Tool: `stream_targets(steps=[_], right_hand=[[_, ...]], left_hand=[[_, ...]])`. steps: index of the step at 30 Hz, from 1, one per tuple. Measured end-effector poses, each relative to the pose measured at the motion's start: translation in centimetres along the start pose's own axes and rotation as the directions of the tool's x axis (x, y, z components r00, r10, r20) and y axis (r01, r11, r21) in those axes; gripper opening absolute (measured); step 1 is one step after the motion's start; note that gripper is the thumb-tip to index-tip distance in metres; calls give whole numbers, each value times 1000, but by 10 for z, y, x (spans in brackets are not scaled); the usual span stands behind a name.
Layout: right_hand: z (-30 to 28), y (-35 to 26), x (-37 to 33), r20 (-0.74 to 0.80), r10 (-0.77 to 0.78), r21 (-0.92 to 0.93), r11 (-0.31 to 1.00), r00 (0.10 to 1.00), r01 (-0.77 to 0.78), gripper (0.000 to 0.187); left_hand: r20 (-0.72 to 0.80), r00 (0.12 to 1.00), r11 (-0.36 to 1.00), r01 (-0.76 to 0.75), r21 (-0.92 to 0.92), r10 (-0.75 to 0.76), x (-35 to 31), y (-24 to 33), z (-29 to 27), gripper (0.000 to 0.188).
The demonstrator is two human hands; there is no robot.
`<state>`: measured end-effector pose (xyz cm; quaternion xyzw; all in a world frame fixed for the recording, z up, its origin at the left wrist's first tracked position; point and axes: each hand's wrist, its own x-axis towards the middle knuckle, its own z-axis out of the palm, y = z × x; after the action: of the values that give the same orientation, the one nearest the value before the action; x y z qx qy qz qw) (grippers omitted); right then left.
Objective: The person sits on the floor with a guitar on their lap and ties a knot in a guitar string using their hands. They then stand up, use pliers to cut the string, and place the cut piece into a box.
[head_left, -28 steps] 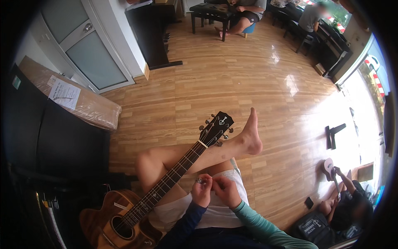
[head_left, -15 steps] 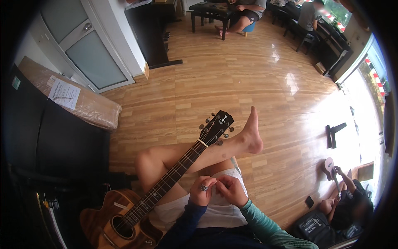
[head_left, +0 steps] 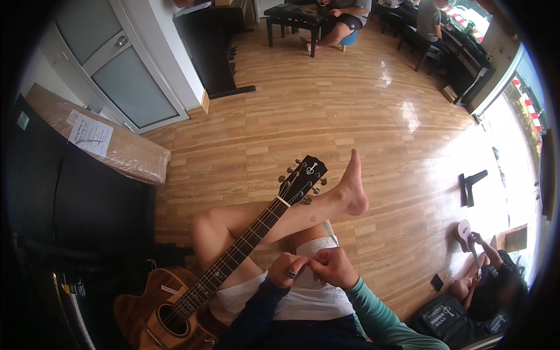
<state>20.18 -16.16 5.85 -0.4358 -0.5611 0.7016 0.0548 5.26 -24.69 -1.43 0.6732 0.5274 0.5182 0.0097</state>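
Over my lap in white shorts point(head_left: 318, 300), my two hands meet at the fingertips. My left hand point(head_left: 284, 270), with a ring on a finger and a dark blue sleeve, is closed in a pinch. Opposite it, my right hand point(head_left: 335, 268) in a green sleeve is pinched too. Whatever lies between the fingertips is too small to make out. An acoustic guitar point(head_left: 153, 300) leans across my crossed leg, its neck point(head_left: 245, 245) slanting up to the black headstock point(head_left: 303, 179). Neither hand touches it.
Left of me stand a black cabinet point(head_left: 99, 198) and a plastic-wrapped cardboard box point(head_left: 137, 153). At lower right, a seated person holds a small guitar point(head_left: 464, 231) beside a black bag point(head_left: 444, 321). A black stand point(head_left: 470, 188) lies on the wooden floor point(head_left: 280, 122). Other people sit farther back.
My right hand has turned and lifted slightly, and my left hand has dropped a little, with the fingertips still together. The guitar stays in place.
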Motion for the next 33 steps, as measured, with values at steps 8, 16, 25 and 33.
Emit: stream_targets(steps=[8,16,25,33], right_hand=[[7,19,5,20,-111,118,987,994,108,19],[29,37,19,-193,-435,-193,895,879,401,11],[28,61,31,-217,-561,-474,776,798,417,18],[16,67,28,-317,-465,-34,877,827,480,19]], left_hand=[[-149,969,980,191,-50,-197,-16,0,15,21],[-83,556,486,633,-603,-827,-5,18,26,6],[154,218,5,590,-807,-964,19,38,36,16],[-134,653,660,697,-280,-746,3,40,46,28]])
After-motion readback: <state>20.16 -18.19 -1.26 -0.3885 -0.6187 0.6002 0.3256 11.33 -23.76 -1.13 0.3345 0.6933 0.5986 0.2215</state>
